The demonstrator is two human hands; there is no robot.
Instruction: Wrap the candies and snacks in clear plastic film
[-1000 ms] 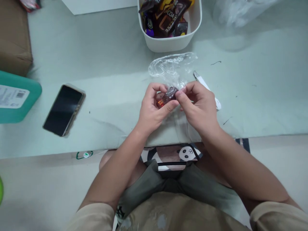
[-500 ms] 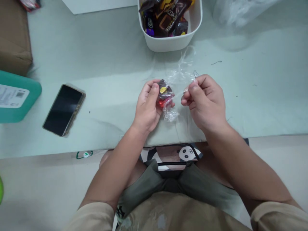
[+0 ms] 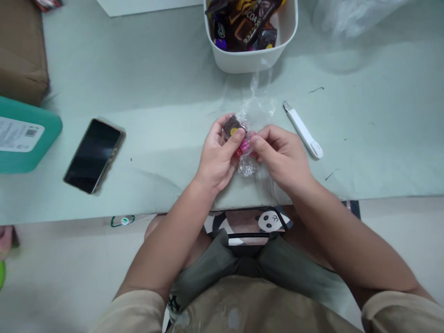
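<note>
My left hand [image 3: 219, 159] is closed round a small clear plastic bag of wrapped candies [image 3: 244, 145], its thumb lying across the front. Through the film show a dark brown piece with a yellow dot, a bright pink one and some red. The crumpled end of the bag [image 3: 247, 167] sticks out below the fingers, and loose film spreads above. From the right, my right hand [image 3: 277, 155] pinches the bag's edge beside the pink candy. Just right of that hand, a white utility knife [image 3: 302, 131] lies slantwise on the table.
A white tub [image 3: 255, 62] of wrapped sweets stands at the back. Clear plastic [image 3: 357, 21] lies back right. To the left are a phone [image 3: 94, 156], a teal container [image 3: 29, 155] and a cardboard box [image 3: 22, 55]. The table's front edge runs just before my lap.
My right hand has moved left and down to the bag, uncovering the white knife on the table. My left thumb has shifted across the candies. The view has shifted slightly.
</note>
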